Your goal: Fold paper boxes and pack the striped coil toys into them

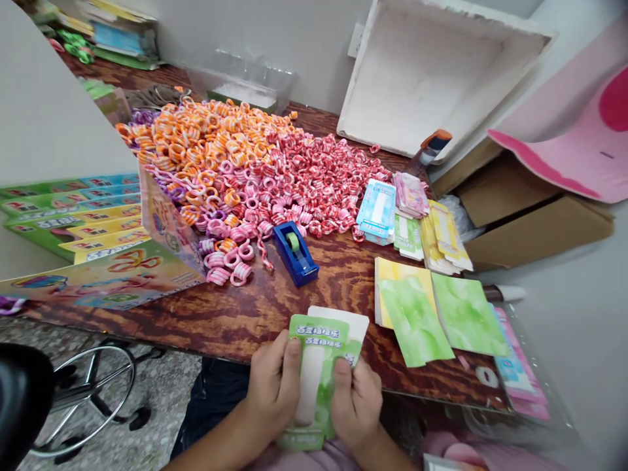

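Note:
Over the table's front edge, my left hand (275, 374) and my right hand (354, 394) hold green printed cards (321, 379) with a white strip in the middle. Both thumbs press on the front, and the fingers curl behind. A white card edge (360, 320) sticks out behind at the upper right. How many cards are in the grip, I cannot tell. Right of my hands lie loose green cards (417, 320) over a yellow stack (385, 301). Beyond my hands stands a blue tape dispenser (296, 254) with a pale green roll.
A large heap of striped coils (275, 163) in orange, pink, red and purple covers the wooden table (245, 327). Blue (377, 209), pink, green and yellow card stacks sit at the right. Printed display boxes (98, 261) stand left. A white tray (432, 72) leans at the back near a cardboard box (544, 229).

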### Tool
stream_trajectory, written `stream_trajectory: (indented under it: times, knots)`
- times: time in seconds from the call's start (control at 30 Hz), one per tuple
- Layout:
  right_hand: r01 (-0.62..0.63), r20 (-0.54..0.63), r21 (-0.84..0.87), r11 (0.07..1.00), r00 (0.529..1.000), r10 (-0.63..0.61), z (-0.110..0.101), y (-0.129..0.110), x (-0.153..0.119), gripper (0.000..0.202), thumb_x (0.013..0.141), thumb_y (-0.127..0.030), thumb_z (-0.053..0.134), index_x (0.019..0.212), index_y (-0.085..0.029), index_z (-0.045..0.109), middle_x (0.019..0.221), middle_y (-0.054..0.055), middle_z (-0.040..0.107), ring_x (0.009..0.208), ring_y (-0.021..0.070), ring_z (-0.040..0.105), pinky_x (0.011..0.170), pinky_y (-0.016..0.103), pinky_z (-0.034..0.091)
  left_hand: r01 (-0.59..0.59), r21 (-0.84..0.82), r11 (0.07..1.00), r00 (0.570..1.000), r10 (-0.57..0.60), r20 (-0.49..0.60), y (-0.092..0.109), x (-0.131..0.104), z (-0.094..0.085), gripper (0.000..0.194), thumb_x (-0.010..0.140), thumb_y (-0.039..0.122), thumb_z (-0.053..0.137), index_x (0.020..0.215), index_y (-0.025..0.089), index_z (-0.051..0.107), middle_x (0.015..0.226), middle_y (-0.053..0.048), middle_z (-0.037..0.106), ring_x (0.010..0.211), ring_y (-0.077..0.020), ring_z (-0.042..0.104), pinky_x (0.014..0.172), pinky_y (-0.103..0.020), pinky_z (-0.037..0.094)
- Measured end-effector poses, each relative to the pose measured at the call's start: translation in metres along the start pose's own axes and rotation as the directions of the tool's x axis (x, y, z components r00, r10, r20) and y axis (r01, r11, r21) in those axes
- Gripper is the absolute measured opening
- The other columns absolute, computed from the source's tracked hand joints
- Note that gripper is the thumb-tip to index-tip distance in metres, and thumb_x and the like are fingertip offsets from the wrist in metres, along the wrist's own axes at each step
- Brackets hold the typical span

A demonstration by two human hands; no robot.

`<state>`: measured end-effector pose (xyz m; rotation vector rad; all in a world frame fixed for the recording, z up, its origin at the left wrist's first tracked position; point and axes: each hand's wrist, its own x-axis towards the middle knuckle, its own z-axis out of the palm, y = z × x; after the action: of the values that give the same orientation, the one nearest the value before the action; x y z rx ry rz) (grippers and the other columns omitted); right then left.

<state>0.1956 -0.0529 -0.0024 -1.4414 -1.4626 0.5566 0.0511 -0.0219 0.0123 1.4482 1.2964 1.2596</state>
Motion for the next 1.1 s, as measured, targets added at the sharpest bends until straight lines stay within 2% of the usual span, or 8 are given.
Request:
stream_trajectory:
  times: [0.13, 0.23, 0.37, 0.5, 0.63, 0.73, 0.9, 1.1]
  knots:
    - [0.011, 0.081, -0.037, 0.999, 0.997, -0.008, 0.008, 0.006, -0.011, 0.031, 0.110, -0.041, 0.044, 0.102, -0.020, 0.065, 0.071, 0.001, 0.069, 0.053, 0.0142, 0.060, 0.050, 0.024, 0.047, 0.033, 0.068, 0.997, 0.986, -0.022, -0.166, -0.004, 0.010, -0.001, 0.041, 0.106, 0.034, 0.051, 0.066, 0.021, 0.055, 0.052, 0.005, 0.045, 0.044, -0.0109, 0.037, 0.048, -0.026, 0.027]
    - [0.049, 0.051, -0.125, 0.991, 0.998, -0.043, 0.014, 0.013, -0.022, 0.031, 0.110, -0.040, 0.045, 0.094, -0.021, 0.064, 0.067, 0.001, 0.064, 0.057, 0.0165, 0.060, 0.055, 0.026, 0.046, 0.100, 0.057, 0.993, 0.957, -0.081, -0.278, -0.001, 0.018, -0.002, 0.048, 0.109, 0.041, 0.045, 0.065, 0.022, 0.050, 0.055, 0.004, 0.047, 0.049, -0.0123, 0.039, 0.050, -0.026, 0.030]
    - [0.100, -0.005, -0.148, 0.984, 0.995, -0.102, 0.016, 0.021, -0.026, 0.035, 0.110, -0.037, 0.044, 0.084, -0.021, 0.061, 0.062, 0.001, 0.060, 0.054, 0.0164, 0.057, 0.055, 0.028, 0.042, 0.167, -0.106, 0.980, 0.946, -0.189, -0.264, 0.010, 0.031, -0.005, 0.051, 0.104, 0.057, 0.050, 0.067, 0.022, 0.050, 0.058, 0.004, 0.049, 0.052, -0.0130, 0.041, 0.048, -0.025, 0.031]
    - [0.135, 0.075, -0.098, 0.986, 0.989, -0.128, 0.014, 0.015, -0.022, 0.037, 0.111, -0.036, 0.041, 0.085, -0.021, 0.063, 0.065, 0.001, 0.064, 0.057, 0.0157, 0.062, 0.058, 0.026, 0.048, 0.072, 0.053, 0.996, 0.960, -0.055, -0.276, 0.011, 0.043, -0.010, 0.046, 0.105, 0.041, 0.051, 0.063, 0.023, 0.044, 0.054, 0.006, 0.043, 0.048, -0.0116, 0.036, 0.048, -0.025, 0.027]
    - [-0.038, 0.130, 0.041, 0.998, 0.991, 0.033, 0.014, 0.000, -0.015, 0.030, 0.110, -0.039, 0.044, 0.111, -0.019, 0.066, 0.085, 0.005, 0.074, 0.074, 0.0186, 0.072, 0.068, 0.028, 0.058, -0.020, 0.189, 0.982, 0.974, 0.062, -0.220, 0.004, 0.043, -0.008, 0.040, 0.099, 0.025, 0.057, 0.061, 0.023, 0.043, 0.050, 0.007, 0.040, 0.043, -0.0107, 0.033, 0.049, -0.027, 0.025]
    - [-0.178, 0.051, 0.155, 0.972, 0.984, 0.172, 0.013, -0.003, -0.004, 0.027, 0.107, -0.039, 0.052, 0.098, -0.019, 0.067, 0.073, 0.002, 0.070, 0.063, 0.0165, 0.067, 0.060, 0.025, 0.055, -0.033, 0.179, 0.983, 0.987, 0.060, -0.148, 0.000, 0.030, -0.001, 0.032, 0.099, 0.024, 0.055, 0.067, 0.023, 0.052, 0.051, 0.006, 0.047, 0.042, -0.0115, 0.040, 0.047, -0.026, 0.027]
    - [-0.137, -0.093, 0.200, 0.970, 0.983, 0.158, 0.006, 0.000, 0.011, 0.028, 0.108, -0.035, 0.050, 0.094, -0.018, 0.068, 0.070, 0.001, 0.069, 0.060, 0.0150, 0.064, 0.057, 0.023, 0.053, -0.109, 0.123, 0.986, 0.992, 0.100, 0.077, -0.010, 0.001, 0.005, 0.029, 0.102, 0.022, 0.048, 0.075, 0.022, 0.059, 0.056, 0.001, 0.058, 0.044, -0.0132, 0.050, 0.047, -0.024, 0.034]
    - [-0.155, -0.076, 0.277, 0.948, 0.980, 0.183, 0.009, -0.004, 0.020, 0.019, 0.105, -0.037, 0.057, 0.102, -0.020, 0.065, 0.079, 0.001, 0.073, 0.063, 0.0155, 0.067, 0.057, 0.024, 0.055, -0.087, 0.135, 0.987, 0.994, 0.077, 0.074, -0.021, -0.009, 0.003, 0.027, 0.102, 0.025, 0.053, 0.077, 0.021, 0.064, 0.058, -0.002, 0.061, 0.047, -0.0156, 0.055, 0.050, -0.026, 0.039]
